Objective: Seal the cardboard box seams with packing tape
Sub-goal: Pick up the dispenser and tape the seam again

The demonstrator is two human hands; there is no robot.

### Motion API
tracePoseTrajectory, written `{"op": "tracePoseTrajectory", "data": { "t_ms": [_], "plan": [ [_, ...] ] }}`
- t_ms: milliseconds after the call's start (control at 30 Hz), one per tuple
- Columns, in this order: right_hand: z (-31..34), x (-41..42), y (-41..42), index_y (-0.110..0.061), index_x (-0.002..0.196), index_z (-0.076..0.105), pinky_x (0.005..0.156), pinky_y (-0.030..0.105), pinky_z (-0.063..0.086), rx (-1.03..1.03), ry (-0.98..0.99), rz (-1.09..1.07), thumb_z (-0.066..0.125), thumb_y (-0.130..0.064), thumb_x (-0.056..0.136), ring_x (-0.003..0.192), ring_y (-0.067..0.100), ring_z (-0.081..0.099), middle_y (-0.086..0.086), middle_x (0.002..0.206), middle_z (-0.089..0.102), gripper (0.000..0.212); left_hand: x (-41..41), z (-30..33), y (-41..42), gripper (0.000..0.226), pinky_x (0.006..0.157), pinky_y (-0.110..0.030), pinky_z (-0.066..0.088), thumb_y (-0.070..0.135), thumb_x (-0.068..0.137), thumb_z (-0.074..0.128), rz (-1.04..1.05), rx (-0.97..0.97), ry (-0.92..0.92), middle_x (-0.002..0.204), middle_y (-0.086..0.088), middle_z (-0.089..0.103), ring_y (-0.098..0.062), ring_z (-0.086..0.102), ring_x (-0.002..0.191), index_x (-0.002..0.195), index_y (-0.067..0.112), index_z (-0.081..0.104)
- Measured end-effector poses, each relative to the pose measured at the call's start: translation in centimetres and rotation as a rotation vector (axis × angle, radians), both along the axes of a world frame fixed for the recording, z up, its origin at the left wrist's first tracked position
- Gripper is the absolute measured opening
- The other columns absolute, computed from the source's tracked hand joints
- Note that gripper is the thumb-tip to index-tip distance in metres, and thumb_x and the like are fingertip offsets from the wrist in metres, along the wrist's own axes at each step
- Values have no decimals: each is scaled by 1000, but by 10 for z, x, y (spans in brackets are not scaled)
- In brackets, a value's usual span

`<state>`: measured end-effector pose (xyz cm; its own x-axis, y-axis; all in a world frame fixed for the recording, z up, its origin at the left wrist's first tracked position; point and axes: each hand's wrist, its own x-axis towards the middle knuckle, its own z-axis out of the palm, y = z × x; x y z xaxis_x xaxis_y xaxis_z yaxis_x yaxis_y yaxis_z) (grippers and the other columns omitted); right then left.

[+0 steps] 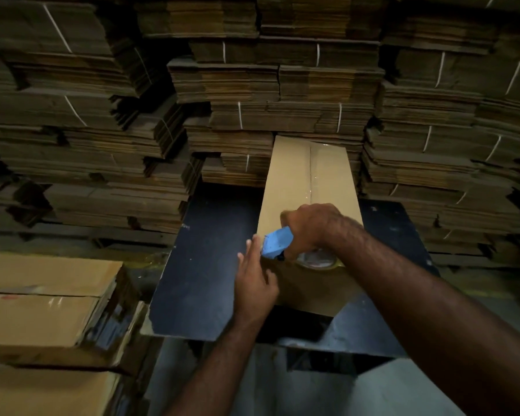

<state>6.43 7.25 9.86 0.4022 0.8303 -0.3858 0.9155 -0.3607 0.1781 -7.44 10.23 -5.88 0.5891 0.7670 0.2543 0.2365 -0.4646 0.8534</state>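
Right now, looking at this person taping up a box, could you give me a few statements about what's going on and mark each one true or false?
1. The right hand grips a blue tape dispenser. True.
2. The left hand holds a pair of scissors. False: it holds nothing; its straight fingers lie against the near left edge of the cardboard box.
3. Shiny clear tape already runs along the box's top centre seam. True.
4. The box sits on the bare floor. False: it rests on a dark table.
5. The shelves behind hold glass bottles. False: bundles of flattened cardboard are stacked there.
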Motion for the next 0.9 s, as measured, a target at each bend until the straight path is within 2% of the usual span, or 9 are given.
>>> {"op": "tracePoseTrajectory", "data": {
  "t_ms": [33,100,167,233,367,467,567,733,900],
  "plan": [
    [1,0,-1,-27,129,43,70,35,42,15,21,-4,72,-62,72,82,20,54,-2,98,55,73,2,-5,6,75,122,-41,21,1,82,51,-46,103,43,157,-5,36,-18,22,148,154,10,31],
    [2,2,-1,-35,127,38,70,36,45,24,62,-3,73,-61,72,78,18,52,-3,94,53,70,3,-13,20,75,123,-35,14,2,83,53,-95,204,126,160,-2,30,-23,21,150,154,11,30],
    [2,4,1,-40,122,40,71,36,47,11,81,9,72,-61,71,81,18,53,-3,95,54,64,3,-14,28,74,115,-30,22,4,84,60,-75,211,180,160,1,30,-28,22,149,153,15,34],
    [1,6,2,-42,120,43,73,37,49,13,88,23,72,-61,70,85,18,54,-4,98,57,61,3,-12,31,73,116,-37,27,3,80,66,-51,263,175,155,-3,40,-32,32,145,148,14,43],
    [1,17,-10,-44,122,46,72,37,46,65,94,76,71,-62,70,91,19,53,-5,101,57,60,2,-15,35,75,119,-54,22,1,71,75,30,498,191,137,-11,60,-23,58,126,140,15,51],
    [5,39,-33,-47,125,44,77,40,50,48,129,97,70,-61,70,98,21,54,-2,108,59,62,-4,-12,40,59,116,-59,24,23,82,78,93,624,244,130,-4,66,-20,63,120,136,21,54],
    [7,57,-51,-50,124,42,81,43,52,6,126,66,71,-61,69,99,20,54,-2,112,59,62,-3,-5,39,55,115,-60,26,30,83,77,118,683,294,126,0,68,-17,63,118,134,23,59],
    [3,51,-37,-41,122,48,73,37,45,36,121,111,70,-56,73,94,19,53,-2,110,58,56,6,6,44,54,118,-57,20,28,84,74,121,699,421,128,-3,67,-21,58,126,135,20,57],
    [5,58,-35,-37,123,51,82,40,49,32,158,81,72,-58,72,92,18,51,-3,104,53,59,34,12,26,54,116,-43,27,11,73,75,-65,721,439,127,-15,64,-32,55,126,125,5,62]
  ]
}}
